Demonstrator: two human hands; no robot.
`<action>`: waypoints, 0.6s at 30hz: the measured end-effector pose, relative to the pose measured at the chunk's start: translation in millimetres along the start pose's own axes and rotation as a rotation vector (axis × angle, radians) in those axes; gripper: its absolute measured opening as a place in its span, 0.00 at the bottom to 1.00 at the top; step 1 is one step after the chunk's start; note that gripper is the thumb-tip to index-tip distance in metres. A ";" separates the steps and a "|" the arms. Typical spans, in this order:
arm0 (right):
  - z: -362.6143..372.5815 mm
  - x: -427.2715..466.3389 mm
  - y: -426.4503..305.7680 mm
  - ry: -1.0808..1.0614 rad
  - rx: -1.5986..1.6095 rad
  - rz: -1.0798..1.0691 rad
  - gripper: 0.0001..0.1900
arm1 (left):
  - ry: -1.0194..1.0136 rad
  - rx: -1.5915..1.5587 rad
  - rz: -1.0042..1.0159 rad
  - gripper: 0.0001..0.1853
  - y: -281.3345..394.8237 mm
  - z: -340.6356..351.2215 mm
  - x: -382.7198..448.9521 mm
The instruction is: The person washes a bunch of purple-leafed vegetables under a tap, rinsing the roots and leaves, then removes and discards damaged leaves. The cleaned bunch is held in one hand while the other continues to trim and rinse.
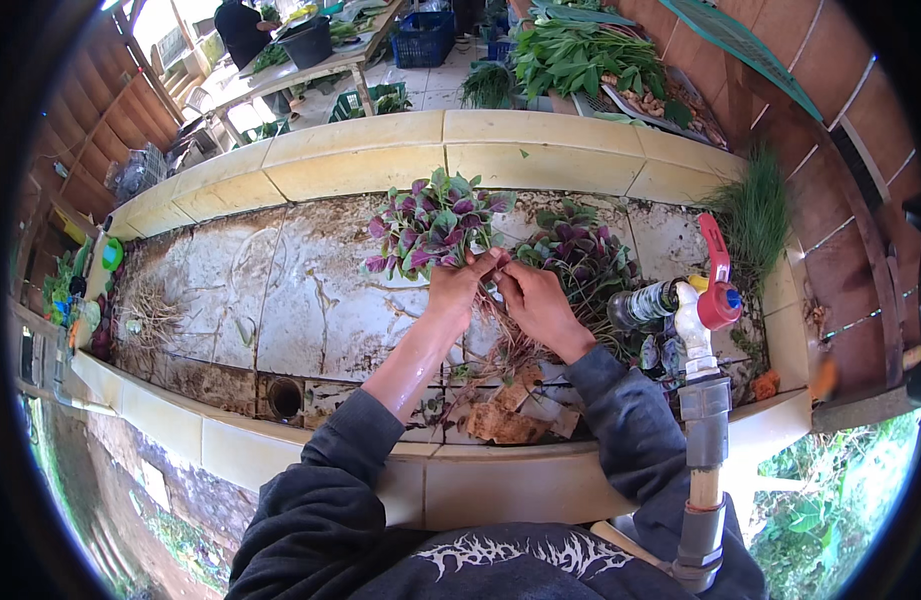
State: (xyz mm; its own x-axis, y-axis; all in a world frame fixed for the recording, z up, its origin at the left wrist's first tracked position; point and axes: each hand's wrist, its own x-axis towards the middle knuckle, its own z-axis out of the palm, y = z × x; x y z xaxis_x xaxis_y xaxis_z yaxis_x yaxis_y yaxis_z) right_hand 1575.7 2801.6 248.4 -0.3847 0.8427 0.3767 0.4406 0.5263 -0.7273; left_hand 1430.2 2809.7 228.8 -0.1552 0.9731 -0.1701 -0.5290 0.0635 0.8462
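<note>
A bunch of red-and-green leaf amaranth (438,221) is held at its stems between my two hands, over the tiled basin. My left hand (460,289) grips the stems just below the leaves. The fingers of my right hand (531,296) pinch at the same stems, touching my left fingertips. Pale roots (505,337) hang below and between the hands. Beside my right hand lies a second heap of purple-and-green amaranth (580,251) on the basin floor. Bits of brown, torn sheet material (509,424) lie near the front wall.
A tap with a red lever (719,277) rises at the right, beside a bottle (644,304). Loose roots (149,311) and a drain hole (284,397) are at the left. Grassy greens (757,210) stand at the right rim. Beyond the tiled wall (355,142), a person (241,34) stands at a table.
</note>
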 end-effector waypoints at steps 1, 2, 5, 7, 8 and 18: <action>-1.4 -0.5 -0.7 0.019 -0.039 -0.043 0.07 | -0.020 -0.049 -0.026 0.16 1.9 -0.7 0.4; -3.1 -0.9 -0.8 0.014 -0.077 -0.070 0.07 | -0.014 -0.090 -0.065 0.15 4.9 -2.1 2.0; -4.7 -2.7 1.0 0.011 -0.071 0.030 0.07 | 0.038 -0.214 -0.144 0.14 15.0 -10.3 8.9; -2.2 -2.5 4.8 0.027 0.027 0.151 0.08 | 0.036 -0.265 -0.151 0.14 19.1 -15.4 13.7; -0.3 -2.3 7.3 0.038 0.101 0.212 0.09 | 0.014 -0.276 -0.144 0.14 19.5 -17.1 15.6; 7.9 -5.3 14.8 -0.130 0.168 0.132 0.09 | -0.009 -0.283 -0.125 0.14 14.2 -13.5 13.4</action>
State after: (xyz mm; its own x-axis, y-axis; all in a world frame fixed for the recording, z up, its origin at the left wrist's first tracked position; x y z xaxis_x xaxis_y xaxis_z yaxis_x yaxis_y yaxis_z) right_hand 1577.9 2804.1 231.1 -0.4385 0.8756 0.2026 0.3574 0.3768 -0.8546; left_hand 1409.3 2820.6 231.7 -0.0677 0.9637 -0.2582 -0.7549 0.1198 0.6448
